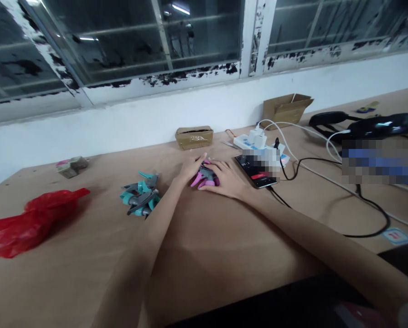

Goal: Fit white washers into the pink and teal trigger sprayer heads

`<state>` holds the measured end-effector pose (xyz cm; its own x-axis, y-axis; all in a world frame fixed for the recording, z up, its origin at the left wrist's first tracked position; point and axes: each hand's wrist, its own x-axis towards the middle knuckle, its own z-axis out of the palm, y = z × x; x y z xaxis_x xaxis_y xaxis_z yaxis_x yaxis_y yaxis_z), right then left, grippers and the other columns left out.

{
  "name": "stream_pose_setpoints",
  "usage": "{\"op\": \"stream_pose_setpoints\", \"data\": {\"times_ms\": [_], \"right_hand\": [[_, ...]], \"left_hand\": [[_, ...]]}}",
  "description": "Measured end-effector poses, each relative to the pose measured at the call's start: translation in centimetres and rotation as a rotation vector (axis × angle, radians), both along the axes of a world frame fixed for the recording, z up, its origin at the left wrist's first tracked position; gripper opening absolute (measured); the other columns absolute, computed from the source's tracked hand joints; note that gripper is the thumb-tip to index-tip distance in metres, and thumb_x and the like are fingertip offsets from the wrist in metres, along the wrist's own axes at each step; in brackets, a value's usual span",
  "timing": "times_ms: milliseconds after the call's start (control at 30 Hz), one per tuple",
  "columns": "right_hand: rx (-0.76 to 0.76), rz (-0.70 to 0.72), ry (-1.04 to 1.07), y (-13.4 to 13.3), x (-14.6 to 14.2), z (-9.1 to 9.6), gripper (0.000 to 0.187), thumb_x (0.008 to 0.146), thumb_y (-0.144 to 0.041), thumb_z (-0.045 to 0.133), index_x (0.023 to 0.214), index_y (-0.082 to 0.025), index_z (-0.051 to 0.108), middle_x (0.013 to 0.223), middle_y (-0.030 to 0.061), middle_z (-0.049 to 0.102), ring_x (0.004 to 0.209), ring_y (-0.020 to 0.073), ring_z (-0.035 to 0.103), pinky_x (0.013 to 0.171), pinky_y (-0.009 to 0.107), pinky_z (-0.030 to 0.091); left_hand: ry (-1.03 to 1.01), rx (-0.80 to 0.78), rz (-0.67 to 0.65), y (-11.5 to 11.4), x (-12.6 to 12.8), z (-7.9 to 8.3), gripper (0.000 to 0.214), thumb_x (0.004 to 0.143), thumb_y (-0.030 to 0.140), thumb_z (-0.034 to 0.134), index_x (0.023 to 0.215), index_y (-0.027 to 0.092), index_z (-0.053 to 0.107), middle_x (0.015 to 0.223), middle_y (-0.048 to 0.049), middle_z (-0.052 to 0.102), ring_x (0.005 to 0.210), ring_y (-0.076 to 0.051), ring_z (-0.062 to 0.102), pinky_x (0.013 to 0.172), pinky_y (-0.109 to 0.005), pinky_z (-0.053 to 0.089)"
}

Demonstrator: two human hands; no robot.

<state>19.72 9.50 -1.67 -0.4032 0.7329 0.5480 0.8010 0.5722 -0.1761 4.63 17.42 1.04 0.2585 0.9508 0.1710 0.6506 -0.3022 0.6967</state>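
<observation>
Two bare arms reach out from the near edge of the big brown wooden table (224,255). They go toward the middle of it. The left hand (190,169) and the right hand (228,178) meet there, around a small pink and grey plastic toy (205,177). The toy lies on the table between the two hands. Both hands are curled around its sides and hold it, with pink tips poking out below the fingers.

Just left of the left arm lies a teal and grey plastic toy (140,195) of the same kind. Nobody touches it. Farther left, near the left edge, sits a crumpled red plastic bag (33,223).

Just right of the right hand is a black phone (256,171) with its screen lit. Black and white cables (327,182) run over the right side of the table, near the right arm.

Farther back is a white power strip (255,141) with chargers in it. Close to the far edge, by the wall, stand a small flat brown box (194,137), an open cardboard box (285,108) and a little grey and pink block (72,166).

I think the toy could slip and snap apart if the hands squeeze too hard. The right arm could also bump the phone or catch a cable and pull it.
</observation>
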Motion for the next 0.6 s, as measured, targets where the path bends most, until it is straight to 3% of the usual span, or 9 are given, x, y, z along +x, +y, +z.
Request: {"op": "stream_pose_setpoints", "data": {"times_ms": [167, 233, 367, 500, 600], "right_hand": [[0.009, 0.02, -0.016, -0.3, 0.3, 0.1, 0.082, 0.072, -0.072, 0.045, 0.13, -0.014, 0.042, 0.136, 0.0166, 0.043, 0.128, 0.0296, 0.035, 0.108, 0.051, 0.016], [0.02, 0.028, -0.03, -0.9, 0.3, 0.2, 0.078, 0.075, -0.07, 0.045, 0.13, -0.014, 0.044, 0.137, 0.0167, 0.042, 0.129, 0.0305, 0.033, 0.109, 0.052, 0.012], [0.037, 0.038, -0.045, -1.9, 0.4, 0.3, 0.055, 0.086, -0.052, 0.044, 0.128, -0.017, 0.048, 0.138, 0.0155, 0.042, 0.129, 0.03, 0.034, 0.108, 0.053, 0.01], [0.036, 0.071, -0.015, -2.3, 0.2, 0.6, 0.033, 0.092, -0.036, 0.042, 0.113, -0.021, 0.061, 0.123, 0.0099, 0.059, 0.117, 0.0257, 0.048, 0.108, 0.052, 0.009], [0.026, 0.095, 0.057, -2.6, -0.1, 1.3, 0.027, 0.092, -0.034, 0.042, 0.102, -0.025, 0.065, 0.108, 0.0039, 0.067, 0.108, 0.0222, 0.055, 0.107, 0.052, 0.009]], "left_hand": [[0.028, 0.199, 0.01, -2.7, -0.5, 0.2, 0.027, 0.09, 0.036, 0.048, 0.101, 0.015, 0.06, 0.109, -0.0078, 0.061, 0.104, -0.022, 0.056, 0.092, -0.043, 0.042], [0.035, 0.287, 0.05, -4.5, -1.2, 0.2, 0.027, 0.09, 0.038, 0.044, 0.095, 0.019, 0.064, 0.109, -0.0069, 0.061, 0.11, -0.022, 0.053, 0.099, -0.039, 0.036], [0.051, 0.402, 0.054, -9.4, -2.8, -0.4, 0.021, 0.089, 0.032, 0.047, 0.094, 0.02, 0.062, 0.109, -0.0066, 0.058, 0.11, -0.021, 0.051, 0.1, -0.038, 0.035], [0.071, 0.42, -0.023, -14.1, -4.5, -0.9, 0.013, 0.088, 0.025, 0.048, 0.089, 0.021, 0.06, 0.1, -0.0045, 0.059, 0.101, -0.019, 0.054, 0.093, -0.036, 0.04], [0.058, 0.422, -0.034, -16.1, -5.4, -0.9, 0.012, 0.088, 0.022, 0.047, 0.089, 0.021, 0.058, 0.095, -0.0036, 0.058, 0.096, -0.018, 0.056, 0.089, -0.034, 0.043]]}}
